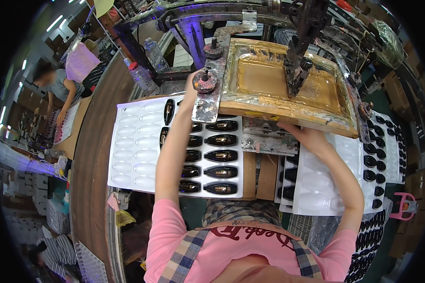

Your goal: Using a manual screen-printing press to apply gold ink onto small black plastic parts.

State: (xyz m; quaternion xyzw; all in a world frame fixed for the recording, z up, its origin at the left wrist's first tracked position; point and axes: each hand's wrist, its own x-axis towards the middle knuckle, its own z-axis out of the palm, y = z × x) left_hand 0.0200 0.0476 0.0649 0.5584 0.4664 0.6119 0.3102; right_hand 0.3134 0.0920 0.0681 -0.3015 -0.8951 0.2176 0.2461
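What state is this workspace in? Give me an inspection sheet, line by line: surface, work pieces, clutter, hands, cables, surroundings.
Surface: long brown tabletop on the left.
Work pieces: glossy black pieces in a white moulded tray; wood-framed screen mounted in the machine, its frame stained.
Clutter: red-capped clear bottle; yellow scrap.
Hands: left hand mostly hidden behind a stained clamp plate; right hand at the screen's near edge, fingertips partly hidden. Neither grip can be told.
Cables: none clearly made out among the dark machine parts.
Surroundings: co-worker at far left; cardboard boxes at right.
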